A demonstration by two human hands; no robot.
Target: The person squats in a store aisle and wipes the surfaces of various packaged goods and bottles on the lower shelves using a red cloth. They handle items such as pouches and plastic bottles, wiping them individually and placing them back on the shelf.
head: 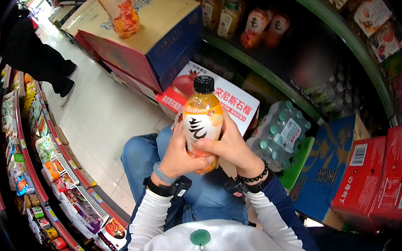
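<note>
A plastic drink bottle (201,120) with a black cap and an orange and white label stands roughly upright between both hands, above my knees. My left hand (181,152) wraps its lower left side, and my right hand (233,144) grips it from the right, with the thumb across the label. The black cap (204,84) is on the bottle. A similar bottle (116,7) stands on top of a cardboard carton (160,18) at the upper left. Behind the held bottle lies a white and red carton (237,89) with a pomegranate picture.
Lower shelf (259,61) bottles line the top. To the right are a shrink-wrapped bottle pack (280,135), a blue carton (325,170) and red cartons (362,173). Packaged snacks fill the left shelves (51,120). A person in dark clothes (33,48) stands in the tiled aisle (92,117).
</note>
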